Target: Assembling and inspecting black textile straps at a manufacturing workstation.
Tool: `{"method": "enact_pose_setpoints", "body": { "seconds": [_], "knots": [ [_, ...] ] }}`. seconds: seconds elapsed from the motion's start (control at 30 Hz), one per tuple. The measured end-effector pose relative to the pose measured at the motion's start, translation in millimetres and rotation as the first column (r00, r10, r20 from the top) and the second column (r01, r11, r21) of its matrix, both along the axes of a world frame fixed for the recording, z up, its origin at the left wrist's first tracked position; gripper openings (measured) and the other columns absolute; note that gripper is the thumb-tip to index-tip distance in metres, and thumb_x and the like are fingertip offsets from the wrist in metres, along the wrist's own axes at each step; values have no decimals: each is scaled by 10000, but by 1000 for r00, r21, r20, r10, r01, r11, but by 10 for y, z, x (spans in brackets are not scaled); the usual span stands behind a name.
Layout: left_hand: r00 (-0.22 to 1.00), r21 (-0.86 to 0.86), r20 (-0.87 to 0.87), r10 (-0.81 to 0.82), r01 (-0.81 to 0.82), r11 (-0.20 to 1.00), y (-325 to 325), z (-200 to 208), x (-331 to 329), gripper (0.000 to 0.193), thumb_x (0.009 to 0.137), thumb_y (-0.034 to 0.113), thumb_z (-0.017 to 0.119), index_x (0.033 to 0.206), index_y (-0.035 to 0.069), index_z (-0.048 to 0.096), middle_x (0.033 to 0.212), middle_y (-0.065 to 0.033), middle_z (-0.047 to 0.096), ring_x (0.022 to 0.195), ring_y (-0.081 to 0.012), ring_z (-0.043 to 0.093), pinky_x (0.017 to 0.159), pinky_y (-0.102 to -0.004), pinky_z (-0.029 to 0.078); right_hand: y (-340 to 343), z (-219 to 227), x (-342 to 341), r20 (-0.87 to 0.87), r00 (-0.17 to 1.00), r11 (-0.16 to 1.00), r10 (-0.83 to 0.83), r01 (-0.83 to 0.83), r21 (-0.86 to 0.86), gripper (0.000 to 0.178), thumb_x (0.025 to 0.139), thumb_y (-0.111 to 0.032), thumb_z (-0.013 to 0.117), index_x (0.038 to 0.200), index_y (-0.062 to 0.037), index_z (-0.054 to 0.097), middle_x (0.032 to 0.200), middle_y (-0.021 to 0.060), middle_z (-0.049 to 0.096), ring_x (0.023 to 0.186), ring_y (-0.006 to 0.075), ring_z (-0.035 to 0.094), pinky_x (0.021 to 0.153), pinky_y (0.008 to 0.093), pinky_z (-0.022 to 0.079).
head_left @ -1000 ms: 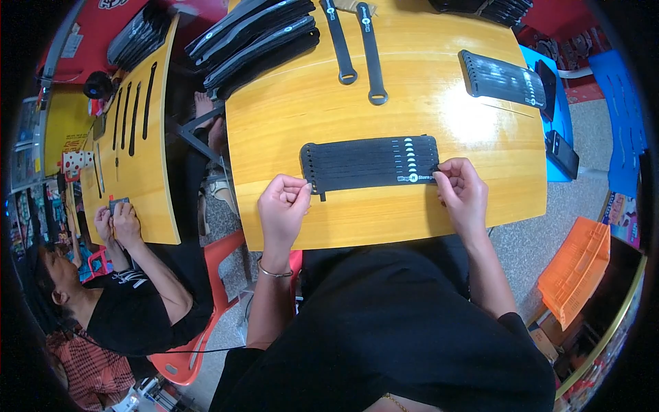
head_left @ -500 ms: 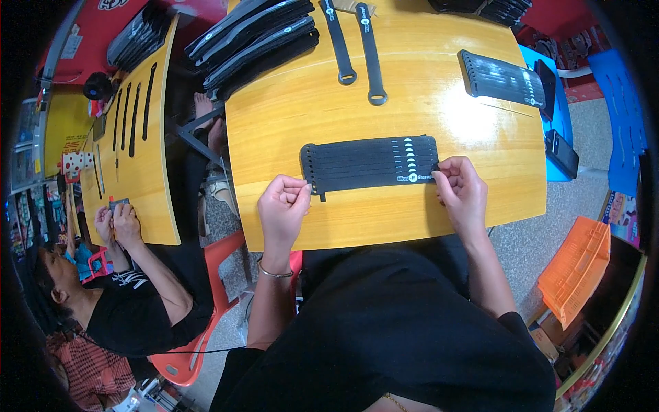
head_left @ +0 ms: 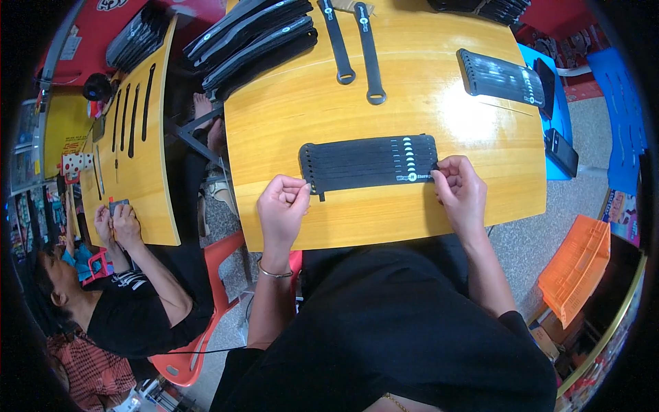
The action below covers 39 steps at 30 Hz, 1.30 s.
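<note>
A row of overlapping black straps (head_left: 357, 162), with white printing toward the right end, lies across the table before me. My left hand (head_left: 283, 202) pinches the left end of the nearest strap, at the lower left corner of the row. At the lower right corner, my right hand (head_left: 461, 189) grips the other end of that strap between thumb and fingers. A short black tab sticks out below the row, beside my left fingertips. Farther off, two single black straps (head_left: 371, 62) with looped ends lie side by side.
Stacked black straps (head_left: 257, 48) stand at the far left of the yellow table (head_left: 384, 220). Another fanned row of straps (head_left: 502, 77) lies at the right, by a phone (head_left: 561, 152) on a blue surface. An orange crate (head_left: 575, 268) is at right. A co-worker sits at the left table (head_left: 147, 185).
Almost nothing differs. Both hands keep their grip at the two ends of the row, and the straps lie as before.
</note>
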State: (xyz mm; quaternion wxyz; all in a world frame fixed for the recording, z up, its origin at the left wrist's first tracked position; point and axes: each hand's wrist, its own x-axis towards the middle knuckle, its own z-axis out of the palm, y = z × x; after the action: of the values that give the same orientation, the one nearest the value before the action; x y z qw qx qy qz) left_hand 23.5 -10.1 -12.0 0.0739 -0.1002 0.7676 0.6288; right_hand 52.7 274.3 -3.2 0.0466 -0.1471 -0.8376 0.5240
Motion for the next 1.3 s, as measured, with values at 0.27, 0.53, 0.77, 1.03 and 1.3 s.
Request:
{"method": "enact_pose_setpoints", "body": {
  "seconds": [0.27, 0.53, 0.77, 1.03, 1.3],
  "knots": [
    [1000, 10, 8, 3, -3, 1000, -12, -21, 1, 59, 831, -23, 620, 843, -8, 565, 715, -19, 590, 565, -34, 547, 479, -157, 438, -24, 21, -5, -19, 1000, 998, 9, -8, 65, 147, 805, -7, 669, 900, -8, 558, 762, 49, 618, 587, 61, 563, 511, 202, 472],
    [1000, 16, -7, 8, -8, 1000, -1, -24, -2, 66, 823, -29, 626, 836, -10, 564, 715, -18, 591, 568, -32, 546, 479, -156, 435, -25, 37, -21, -21, 1000, 991, 17, -15, 129, 159, 802, -4, 664, 909, -5, 547, 739, 66, 596, 574, 89, 557, 515, 221, 473],
    [998, -53, -60, 9, -12, 999, -29, -68, 29, 87, 802, -31, 649, 793, -1, 568, 682, -4, 588, 552, -22, 529, 483, -150, 417, -37, 96, -26, 9, 1000, 994, 9, -10, 111, 158, 812, -6, 653, 917, -3, 534, 712, 57, 557, 570, 85, 548, 506, 225, 468],
    [991, -4, -107, 77, -78, 997, 26, 9, 114, 77, 833, -6, 640, 824, 5, 565, 696, 2, 577, 575, -22, 530, 506, -151, 428, 150, 26, 110, -24, 997, 898, -79, 60, -436, 47, 886, -23, 563, 925, 2, 555, 781, 26, 572, 632, 72, 560, 541, 212, 469],
    [633, 426, -35, -773, 710, 561, 963, 536, 416, 277, 940, 62, 480, 1212, 10, 481, 986, -100, 598, 893, -142, 607, 796, -276, 516, 677, 1840, -207, -870, 491, 973, 54, 170, 156, 142, 932, -103, 518, 1033, -43, 596, 816, 41, 589, 658, 93, 537, 539, 215, 407]
  ]
}}
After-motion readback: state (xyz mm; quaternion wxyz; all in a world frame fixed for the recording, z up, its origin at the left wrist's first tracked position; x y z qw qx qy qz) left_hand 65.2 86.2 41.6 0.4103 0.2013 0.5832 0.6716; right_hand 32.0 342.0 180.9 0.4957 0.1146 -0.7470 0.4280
